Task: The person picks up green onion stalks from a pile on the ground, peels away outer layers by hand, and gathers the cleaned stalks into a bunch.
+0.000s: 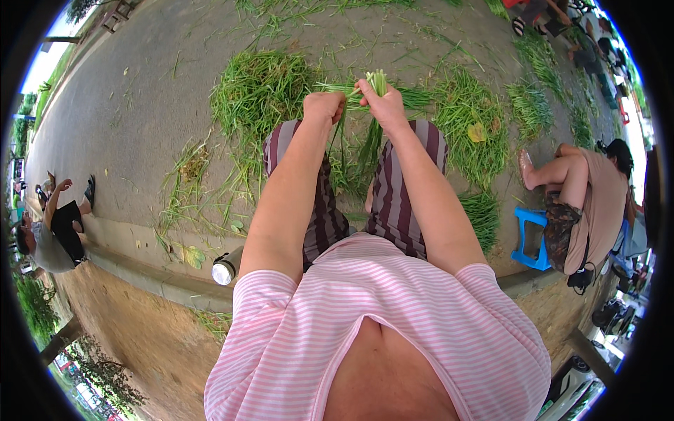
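Before my knees, my right hand (pixel 385 105) is closed around a bundle of long green stalks (pixel 376 80). Their pale ends point up past the thumb, and dark green leaves hang below the fist. Just beside it, my left hand (pixel 325 107) pinches a thin green stalk or two near its fingertips; the fingers partly hide them. More stalks (pixel 416 98) lie on the ground behind both hands. A large heap of loose green stalks and leaves (pixel 263 87) lies to the left, and another heap (pixel 468 131) with a yellow leaf on it lies to the right.
A metal flask (pixel 227 267) stands near the kerb (pixel 158 284) at my left. To the right, a seated person (pixel 597 205) is beside a blue plastic stool (pixel 531 239). Another person (pixel 50 237) sits far left. Stalk bundles (pixel 529 108) and several people are at the upper right.
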Motion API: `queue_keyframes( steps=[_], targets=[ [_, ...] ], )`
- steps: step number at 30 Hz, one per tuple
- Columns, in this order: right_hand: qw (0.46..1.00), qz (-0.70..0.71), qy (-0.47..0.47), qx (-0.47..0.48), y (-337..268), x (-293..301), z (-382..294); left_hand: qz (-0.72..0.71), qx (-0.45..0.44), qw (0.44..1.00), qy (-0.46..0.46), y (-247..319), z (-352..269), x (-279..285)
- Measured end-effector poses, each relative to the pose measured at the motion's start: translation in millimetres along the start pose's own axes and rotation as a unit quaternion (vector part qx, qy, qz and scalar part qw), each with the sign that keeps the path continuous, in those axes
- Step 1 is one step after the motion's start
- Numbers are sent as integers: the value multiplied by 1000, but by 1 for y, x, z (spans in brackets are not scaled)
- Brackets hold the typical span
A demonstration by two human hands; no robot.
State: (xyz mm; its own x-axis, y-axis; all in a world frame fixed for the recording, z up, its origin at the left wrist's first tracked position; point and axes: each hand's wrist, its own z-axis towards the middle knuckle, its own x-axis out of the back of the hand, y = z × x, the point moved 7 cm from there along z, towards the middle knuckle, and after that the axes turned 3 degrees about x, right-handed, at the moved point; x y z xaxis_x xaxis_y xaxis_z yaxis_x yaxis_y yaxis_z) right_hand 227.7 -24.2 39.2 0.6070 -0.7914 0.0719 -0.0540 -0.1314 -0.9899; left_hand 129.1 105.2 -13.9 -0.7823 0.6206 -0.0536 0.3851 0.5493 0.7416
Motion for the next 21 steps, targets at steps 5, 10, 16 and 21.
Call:
queue_keyframes(
  steps=[5, 10, 16, 21],
  targets=[
    [959, 261, 106, 14, -1, 41, 6, 50, -84, 991, 89, -2, 23, 29],
    [937, 314, 150, 12, 10, 68, 12, -30, -226, 968, 104, 31, 9, 49],
    [932, 300, 200, -21, 22, 90, 13, -19, -383, 909, 165, 98, -19, 117],
    [946, 263, 189, -24, 22, 89, 11, 182, -397, 821, 368, 127, -47, 188]
  ],
)
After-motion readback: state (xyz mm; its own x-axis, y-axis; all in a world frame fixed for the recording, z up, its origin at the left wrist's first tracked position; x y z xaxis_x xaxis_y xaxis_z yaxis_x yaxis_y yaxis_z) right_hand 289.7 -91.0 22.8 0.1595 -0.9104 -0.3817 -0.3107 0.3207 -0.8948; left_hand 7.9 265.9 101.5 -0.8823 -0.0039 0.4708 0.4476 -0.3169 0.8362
